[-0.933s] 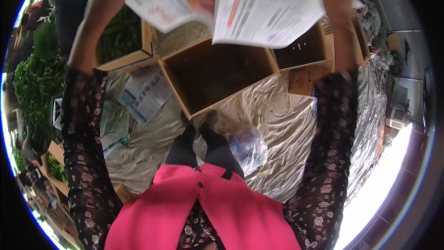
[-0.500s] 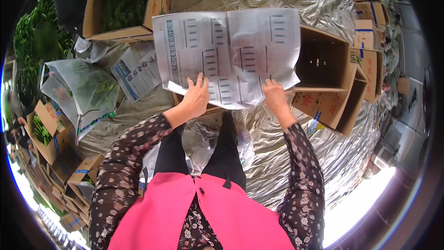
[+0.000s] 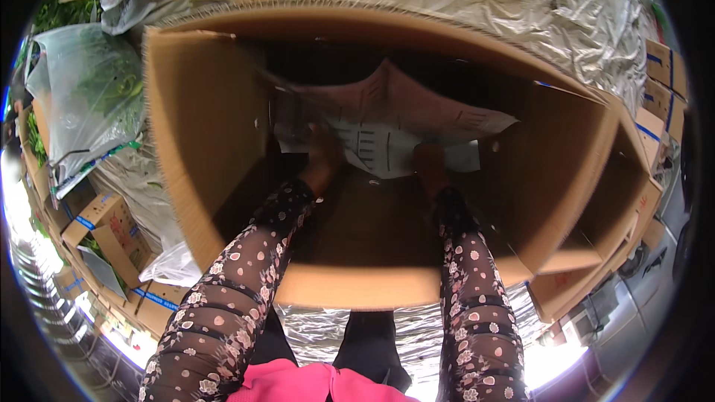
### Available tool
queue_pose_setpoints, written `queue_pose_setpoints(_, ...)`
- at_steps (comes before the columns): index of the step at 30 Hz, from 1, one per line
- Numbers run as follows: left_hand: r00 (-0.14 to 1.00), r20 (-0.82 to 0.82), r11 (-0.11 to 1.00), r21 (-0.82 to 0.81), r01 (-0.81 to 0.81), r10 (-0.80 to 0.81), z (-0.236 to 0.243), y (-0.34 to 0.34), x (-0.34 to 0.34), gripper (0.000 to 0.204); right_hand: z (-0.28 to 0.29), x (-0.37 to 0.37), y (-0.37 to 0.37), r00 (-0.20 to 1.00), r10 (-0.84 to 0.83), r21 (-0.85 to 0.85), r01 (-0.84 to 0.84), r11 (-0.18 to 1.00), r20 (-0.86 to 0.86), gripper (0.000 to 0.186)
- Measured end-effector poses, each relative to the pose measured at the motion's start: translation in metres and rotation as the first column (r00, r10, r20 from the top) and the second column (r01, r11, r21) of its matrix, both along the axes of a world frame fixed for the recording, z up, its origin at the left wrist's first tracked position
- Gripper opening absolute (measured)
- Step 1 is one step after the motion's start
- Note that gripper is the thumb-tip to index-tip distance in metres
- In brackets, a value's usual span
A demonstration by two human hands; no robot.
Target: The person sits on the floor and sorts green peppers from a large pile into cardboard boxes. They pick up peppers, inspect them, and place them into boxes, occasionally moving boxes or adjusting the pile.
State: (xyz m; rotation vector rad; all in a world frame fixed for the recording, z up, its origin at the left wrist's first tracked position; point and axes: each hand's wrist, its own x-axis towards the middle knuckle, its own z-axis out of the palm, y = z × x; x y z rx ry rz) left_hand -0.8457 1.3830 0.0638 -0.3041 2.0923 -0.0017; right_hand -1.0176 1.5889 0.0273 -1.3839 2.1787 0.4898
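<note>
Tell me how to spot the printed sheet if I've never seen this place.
Find the big open cardboard box across the middle of the view. Inside it, the left hand and right hand are at the near part of a wide printed sheet. It's the pale, creased paper against brown cardboard, its far edge rising to a peak.

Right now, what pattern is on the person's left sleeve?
The left sleeve is sheer black with pale, pinkish flowers and spots, clearest in the head view.
</note>
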Motion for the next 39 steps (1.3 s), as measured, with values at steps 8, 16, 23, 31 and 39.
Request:
queue_pose_setpoints(8,0.917,0.14,0.889,0.228,-0.397,0.374,-0.052,-0.024,0.075,0.045,-0.008,0.071,-0.017,0.964,0.245,0.048,-0.242,0.969,-0.099,0.009)
queue_pose_setpoints(16,0.9,-0.308,0.876,0.46,-0.144,0.31,-0.003,-0.045,0.112,0.036,0.086,0.097,-0.114,0.973,0.128,0.02,-0.134,0.991,0.191,0.038)
queue_pose_setpoints(23,0.053,-0.765,0.738,0.598,-0.313,0.642,0.282,-0.077,0.126,0.056,0.328,0.037,-0.102,0.916,-0.388,-0.758,0.182,0.626,-0.1,0.051)
queue_pose_setpoints(31,-0.203,-0.486,0.122,0.557,-0.821,0.85,0.228,-0.109,0.2,0.031,0.283,0.023,-0.028,0.78,-0.622,-0.677,0.422,0.603,-0.068,0.067)
queue_pose_setpoints(39,-0.155,-0.563,0.342,0.673,-0.656,0.812,0.204,-0.116,0.235,0.025,0.291,-0.008,-0.039,0.677,-0.73,-0.364,0.658,0.659,-0.096,0.056)
